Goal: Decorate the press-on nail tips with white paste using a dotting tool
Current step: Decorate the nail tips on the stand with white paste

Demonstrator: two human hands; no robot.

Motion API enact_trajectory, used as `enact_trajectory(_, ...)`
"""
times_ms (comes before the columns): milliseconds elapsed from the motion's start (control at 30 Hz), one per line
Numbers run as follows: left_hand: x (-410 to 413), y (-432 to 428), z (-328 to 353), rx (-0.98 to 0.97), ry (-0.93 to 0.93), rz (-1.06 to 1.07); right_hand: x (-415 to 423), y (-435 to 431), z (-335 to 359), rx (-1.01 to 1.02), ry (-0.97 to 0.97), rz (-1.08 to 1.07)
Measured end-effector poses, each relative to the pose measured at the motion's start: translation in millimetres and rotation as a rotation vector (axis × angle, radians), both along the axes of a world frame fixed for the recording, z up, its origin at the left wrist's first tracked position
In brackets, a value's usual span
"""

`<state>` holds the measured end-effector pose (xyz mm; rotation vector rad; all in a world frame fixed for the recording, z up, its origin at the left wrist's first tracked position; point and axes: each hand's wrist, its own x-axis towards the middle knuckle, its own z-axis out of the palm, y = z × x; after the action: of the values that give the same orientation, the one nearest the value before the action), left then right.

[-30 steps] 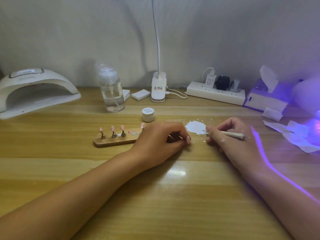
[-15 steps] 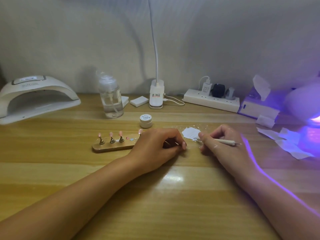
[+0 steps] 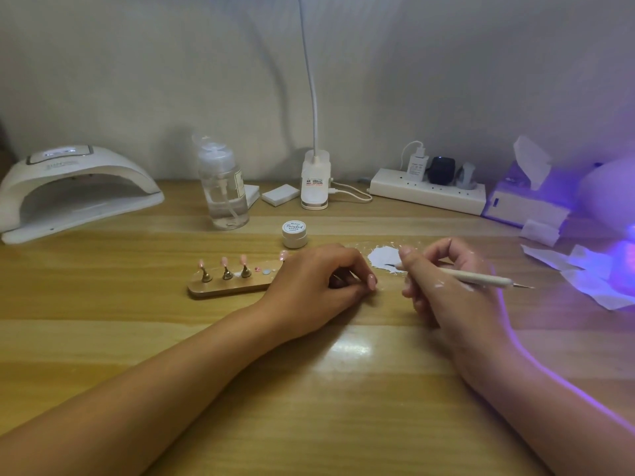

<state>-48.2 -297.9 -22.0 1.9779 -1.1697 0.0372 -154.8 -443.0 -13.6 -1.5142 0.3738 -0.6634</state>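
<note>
Fingers [image 3: 410, 261] of the right hand [image 3: 450, 293] pinched a dotting tool [image 3: 481, 278], its front tip at the edge of a smear of white paste [image 3: 383, 255] on the wooden table [image 3: 343, 407]; the left hand [image 3: 316, 286] lay beside it with fingers curled under, and whether they held anything could not be told; left of that hand stood a wooden holder [image 3: 223, 289] bearing pink nail tips [image 3: 224, 261]; just behind sat a white jar [image 3: 294, 231]; farther back, a pump bottle [image 3: 223, 190] and a nail lamp [image 3: 75, 194] stood by the wall.
</note>
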Motion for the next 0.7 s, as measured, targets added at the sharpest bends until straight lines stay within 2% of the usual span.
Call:
enact_trajectory(367,-0.1,-0.8,0.6,-0.013,0.013,-0.010,1.1,2.6,-2.7,-0.104,0.084,0.055)
enact_trajectory(700,-1.6,-0.5,2.0,-0.009,0.028,-0.009,1.2,1.1,-5.0,-0.139,0.062,0.081)
